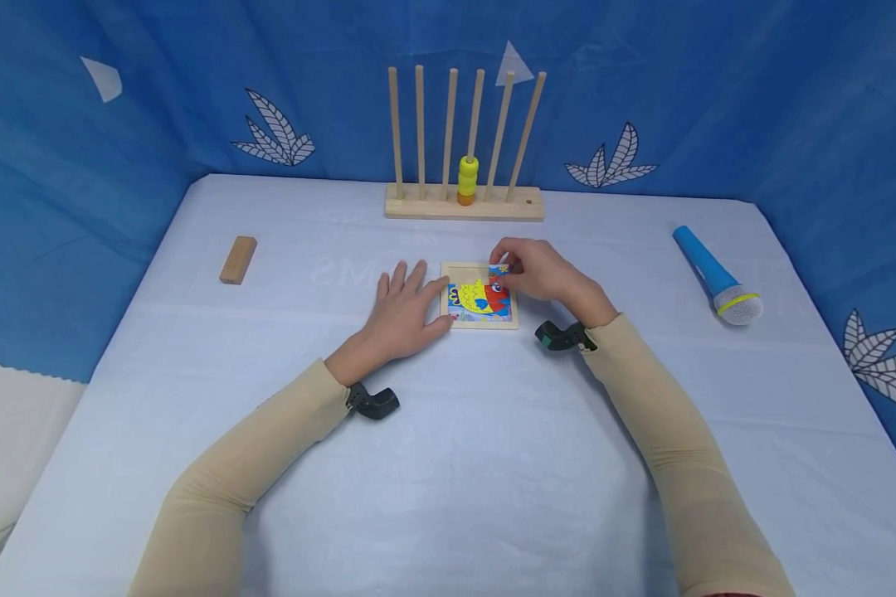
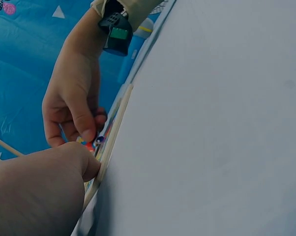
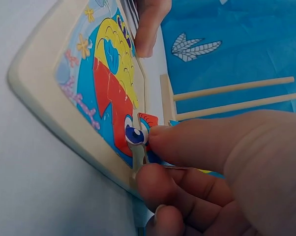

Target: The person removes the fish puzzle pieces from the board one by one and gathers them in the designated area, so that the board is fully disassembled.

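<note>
A small wooden jigsaw puzzle tray (image 1: 493, 325) lies on the table, holding a picture of a yellow and red fish on a blue ground. Bare wood shows along its upper left part. My right hand (image 1: 541, 269) pinches a puzzle piece (image 1: 499, 270) between thumb and fingers over the tray's upper right corner. In the right wrist view this piece (image 3: 149, 119) carries red and part of the eye, close beside the fish's eye (image 3: 134, 135). With fingers spread, my left hand (image 1: 397, 322) rests at the tray's left side, thumb and index fingertip at its edge.
Behind the tray stands a wooden peg rack (image 1: 463, 211) with upright rods and yellow and orange beads (image 1: 467, 178) on one. A wooden block (image 1: 238, 260) lies at the left, a blue toy microphone (image 1: 717, 278) at the right. Blue patterned cloth (image 1: 343, 83) hangs behind the table.
</note>
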A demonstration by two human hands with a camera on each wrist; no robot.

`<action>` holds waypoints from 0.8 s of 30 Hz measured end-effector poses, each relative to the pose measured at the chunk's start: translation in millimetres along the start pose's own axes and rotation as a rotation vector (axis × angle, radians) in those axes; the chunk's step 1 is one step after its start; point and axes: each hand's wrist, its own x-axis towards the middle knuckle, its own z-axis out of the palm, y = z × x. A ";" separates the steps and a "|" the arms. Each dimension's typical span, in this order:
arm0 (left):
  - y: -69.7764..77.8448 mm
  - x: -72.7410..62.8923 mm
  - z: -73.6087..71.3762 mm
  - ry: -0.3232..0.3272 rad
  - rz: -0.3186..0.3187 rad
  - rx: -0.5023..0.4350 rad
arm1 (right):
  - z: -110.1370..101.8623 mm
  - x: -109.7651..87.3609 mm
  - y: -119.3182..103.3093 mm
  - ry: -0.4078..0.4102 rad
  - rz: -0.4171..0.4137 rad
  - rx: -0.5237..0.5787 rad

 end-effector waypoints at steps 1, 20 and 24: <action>-0.1 0.0 0.2 0.000 0.000 0.000 | 0.1 0.0 0.0 0.001 0.003 0.002; 0.7 -0.2 -0.9 -0.001 -0.006 0.010 | -8.4 0.2 3.7 0.018 0.057 0.097; 0.3 0.0 -0.1 0.000 -0.002 0.000 | -17.6 -5.6 12.7 0.046 0.080 0.103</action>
